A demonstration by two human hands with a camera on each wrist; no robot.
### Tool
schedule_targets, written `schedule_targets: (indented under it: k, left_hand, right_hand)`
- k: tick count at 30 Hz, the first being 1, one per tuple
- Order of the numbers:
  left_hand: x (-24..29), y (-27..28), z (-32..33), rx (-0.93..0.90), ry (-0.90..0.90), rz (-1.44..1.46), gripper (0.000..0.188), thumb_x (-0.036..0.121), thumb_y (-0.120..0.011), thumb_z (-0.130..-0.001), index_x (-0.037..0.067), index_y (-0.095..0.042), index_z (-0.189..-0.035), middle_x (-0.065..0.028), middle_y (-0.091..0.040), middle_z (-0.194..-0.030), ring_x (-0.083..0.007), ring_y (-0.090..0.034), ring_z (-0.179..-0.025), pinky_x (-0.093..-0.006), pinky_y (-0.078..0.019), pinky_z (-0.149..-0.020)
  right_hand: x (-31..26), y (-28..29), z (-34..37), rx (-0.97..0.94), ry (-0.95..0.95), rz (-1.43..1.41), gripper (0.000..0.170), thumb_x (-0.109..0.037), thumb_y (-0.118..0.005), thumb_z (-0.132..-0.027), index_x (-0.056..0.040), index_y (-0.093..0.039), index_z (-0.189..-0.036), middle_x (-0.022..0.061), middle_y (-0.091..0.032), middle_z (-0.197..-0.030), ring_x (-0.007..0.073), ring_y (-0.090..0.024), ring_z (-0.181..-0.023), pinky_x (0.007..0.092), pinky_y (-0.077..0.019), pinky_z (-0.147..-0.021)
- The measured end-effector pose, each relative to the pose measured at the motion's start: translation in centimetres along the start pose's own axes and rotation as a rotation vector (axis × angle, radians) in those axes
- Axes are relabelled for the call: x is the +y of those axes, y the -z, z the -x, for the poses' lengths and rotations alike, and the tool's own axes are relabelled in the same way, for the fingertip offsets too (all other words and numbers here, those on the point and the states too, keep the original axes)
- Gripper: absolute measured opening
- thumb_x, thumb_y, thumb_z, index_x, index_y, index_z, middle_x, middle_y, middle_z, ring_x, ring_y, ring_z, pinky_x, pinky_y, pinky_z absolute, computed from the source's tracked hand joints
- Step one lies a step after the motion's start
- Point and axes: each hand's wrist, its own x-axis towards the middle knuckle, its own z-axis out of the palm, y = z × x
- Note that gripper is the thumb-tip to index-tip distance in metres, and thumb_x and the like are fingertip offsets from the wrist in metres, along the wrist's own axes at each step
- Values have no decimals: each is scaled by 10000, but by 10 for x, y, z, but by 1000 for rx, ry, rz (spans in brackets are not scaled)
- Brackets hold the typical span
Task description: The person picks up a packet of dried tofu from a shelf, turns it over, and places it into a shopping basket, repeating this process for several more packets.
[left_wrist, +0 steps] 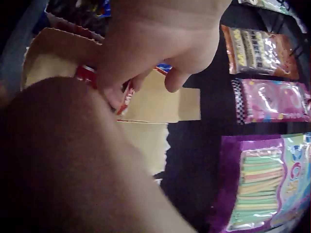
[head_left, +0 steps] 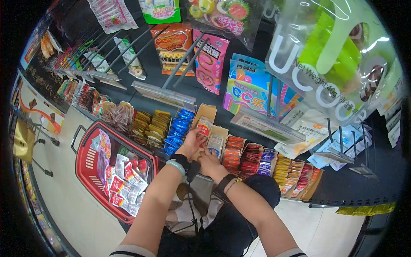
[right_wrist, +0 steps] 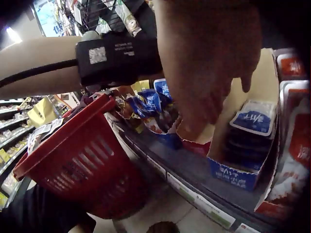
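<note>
In the head view the left hand reaches into a tall cardboard box, its fingers at a red and white packet. The left wrist view shows that hand with fingertips at a red packet by the cardboard wall; the grip itself is partly hidden. Close beside it, the right hand reaches into the front of the same box. In the right wrist view its fingers go down into the box, and their tips are hidden. A box of blue and white packets stands alongside.
A red basket holding many red and white packets stands left of the hands. Rows of boxed snacks line the shelf on both sides. Above them, metal hooks, price holders and hanging bags stick out. A cart stands far left.
</note>
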Motion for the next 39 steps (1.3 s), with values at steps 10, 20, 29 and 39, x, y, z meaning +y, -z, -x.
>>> schedule_targets:
  k: [10, 20, 29, 39]
  left_hand:
    - [67, -23, 134, 167, -1110, -1173, 180, -4, -618, -717, 24, -610, -895, -162, -589, -962, -302, -593, -855, -324, -461, -749]
    - [125, 17, 253, -44, -784, -574, 504, -48, -597, -795, 5, -392, -1253, -108, -639, -918, -116, -610, -832, -238, -489, -733]
    - [122, 18, 315, -117, -546, -178, 267, 112, -613, -844, -48, -572, -1055, -92, -664, -871, -113, -631, -751, -223, -493, -675]
    - [134, 24, 323, -106, -627, -269, 227, 170, -582, -875, -40, -641, -938, -73, -669, -832, -92, -623, -701, -220, -486, -634]
  right_hand:
    - [-21, 34, 2, 176, -128, -156, 347, -141, -543, -749, 44, -548, -1042, 215, -520, -1124, 362, -435, -1135, 406, -397, -929]
    - [-82, 110, 27, 295, 76, -1636, 268, -254, -432, -945, -27, -510, -1064, 89, -601, -969, 143, -578, -882, 282, -462, -777]
    - [-141, 136, 85, -90, 416, -1421, 254, -117, -584, -871, 11, -541, -1086, 45, -623, -983, 82, -587, -869, 245, -482, -759]
    - [-157, 148, 80, -57, 526, -1383, 278, -81, -593, -859, 22, -529, -1110, 51, -615, -1008, 92, -581, -881, 251, -477, -777]
